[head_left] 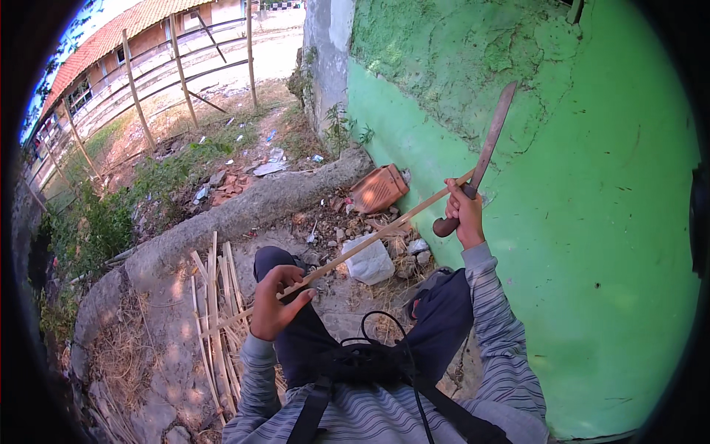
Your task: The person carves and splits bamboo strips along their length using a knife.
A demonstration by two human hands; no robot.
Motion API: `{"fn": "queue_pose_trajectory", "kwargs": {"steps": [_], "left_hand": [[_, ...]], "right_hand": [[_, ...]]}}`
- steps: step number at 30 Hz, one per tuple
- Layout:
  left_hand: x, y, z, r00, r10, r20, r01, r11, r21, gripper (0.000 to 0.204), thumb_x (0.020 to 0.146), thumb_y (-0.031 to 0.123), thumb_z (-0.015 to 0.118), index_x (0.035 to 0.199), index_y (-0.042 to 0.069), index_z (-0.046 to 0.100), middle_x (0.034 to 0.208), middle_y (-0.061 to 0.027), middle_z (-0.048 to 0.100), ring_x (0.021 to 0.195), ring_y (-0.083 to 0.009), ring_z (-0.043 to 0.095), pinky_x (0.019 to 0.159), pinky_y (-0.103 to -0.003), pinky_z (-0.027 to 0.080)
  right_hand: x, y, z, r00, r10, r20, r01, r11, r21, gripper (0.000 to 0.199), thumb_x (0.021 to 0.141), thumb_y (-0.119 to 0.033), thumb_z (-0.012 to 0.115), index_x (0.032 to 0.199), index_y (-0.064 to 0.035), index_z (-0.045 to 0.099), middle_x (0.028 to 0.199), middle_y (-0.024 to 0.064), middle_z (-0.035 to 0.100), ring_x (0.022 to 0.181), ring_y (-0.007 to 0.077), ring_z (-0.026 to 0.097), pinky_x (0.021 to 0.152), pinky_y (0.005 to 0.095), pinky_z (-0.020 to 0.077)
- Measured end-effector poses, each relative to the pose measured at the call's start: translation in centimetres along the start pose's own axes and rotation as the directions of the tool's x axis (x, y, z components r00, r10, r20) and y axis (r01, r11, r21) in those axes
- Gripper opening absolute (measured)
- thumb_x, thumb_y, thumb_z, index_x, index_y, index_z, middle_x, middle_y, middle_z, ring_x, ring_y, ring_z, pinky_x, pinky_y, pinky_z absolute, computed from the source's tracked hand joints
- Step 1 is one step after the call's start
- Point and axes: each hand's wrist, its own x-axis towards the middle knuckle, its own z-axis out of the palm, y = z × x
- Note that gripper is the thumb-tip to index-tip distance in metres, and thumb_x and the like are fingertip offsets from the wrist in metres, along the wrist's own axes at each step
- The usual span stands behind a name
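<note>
Right hand (467, 216) is clenched around the handle of a machete (494, 137), whose blade is pointed away from the body and slightly rightward, beside a green wall (592, 274). By the curled left hand (275, 307), a long pale strip (370, 243) is loosely held between fingers and thumb. Its long axis is slanted from near left to far right, above the ground (163, 348), its far end brought to the blade's base. More strips (216, 296) are laid near the ground's edge, where a rough curb (222, 214) is set.
</note>
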Motion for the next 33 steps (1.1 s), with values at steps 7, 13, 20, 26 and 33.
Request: {"fn": "queue_pose_trajectory", "kwargs": {"steps": [7, 13, 20, 26, 33], "left_hand": [[7.3, -3.2, 9.2, 0.972, 0.197, 0.126, -0.233, 0.87, 0.434, 0.042, 0.091, 0.031, 0.07, 0.12, 0.007, 0.052, 0.079, -0.0157, 0.064, 0.078, -0.0369, 0.065, 0.068, -0.046, 0.051], [12.2, -8.2, 9.4, 0.882, 0.392, 0.262, -0.395, 0.918, -0.047, 0.024, 0.103, 0.023, 0.05, 0.102, 0.003, 0.064, 0.068, -0.0152, 0.059, 0.059, -0.0325, 0.062, 0.052, -0.044, 0.046], [17.5, -7.4, 13.9, 0.499, -0.307, 0.81, 0.766, 0.594, -0.247, 0.038, 0.107, 0.03, 0.04, 0.109, 0.0, 0.061, 0.075, -0.0038, 0.053, 0.054, -0.0156, 0.051, 0.048, -0.029, 0.044], [18.3, -14.7, 19.8, 0.479, -0.487, 0.73, 0.85, 0.466, -0.247, 0.037, 0.106, 0.037, 0.037, 0.103, 0.005, 0.056, 0.076, -0.0009, 0.045, 0.054, -0.0111, 0.046, 0.035, -0.023, 0.026], [17.6, -14.7, 20.7, 0.593, -0.378, 0.711, 0.777, 0.502, -0.381, 0.039, 0.106, 0.04, 0.042, 0.08, 0.011, 0.044, 0.064, 0.0018, 0.04, 0.049, -0.0101, 0.041, 0.043, -0.028, 0.029]], "right_hand": [[4.2, 0.9, 1.1, 0.997, 0.056, 0.059, -0.044, 0.983, -0.178, 0.032, 0.096, -0.032, 0.069, 0.107, -0.0021, 0.071, 0.055, -0.0094, 0.037, 0.042, 0.0025, 0.034, 0.042, 0.0238, 0.0272], [7.1, 4.5, -1.9, 0.999, -0.031, 0.045, 0.049, 0.857, -0.512, 0.044, 0.094, -0.046, 0.068, 0.082, -0.0039, 0.072, 0.054, -0.0026, 0.049, 0.043, 0.0063, 0.045, 0.041, 0.0268, 0.0351], [7.5, 11.6, -5.4, 0.955, -0.127, 0.267, 0.288, 0.595, -0.75, 0.049, 0.09, -0.048, 0.072, 0.085, 0.0007, 0.067, 0.057, 0.0069, 0.054, 0.055, 0.0181, 0.057, 0.056, 0.037, 0.0436], [6.7, 14.2, -4.4, 0.922, 0.086, 0.377, 0.343, 0.268, -0.9, 0.061, 0.085, -0.063, 0.068, 0.102, -0.0053, 0.073, 0.073, 0.016, 0.069, 0.072, 0.038, 0.069, 0.068, 0.0476, 0.0536], [5.9, 17.0, -3.6, 0.859, 0.228, 0.458, 0.411, 0.226, -0.883, 0.053, 0.083, -0.059, 0.07, 0.085, -0.0066, 0.069, 0.073, 0.0154, 0.067, 0.07, 0.0369, 0.069, 0.064, 0.0495, 0.0533]]}}
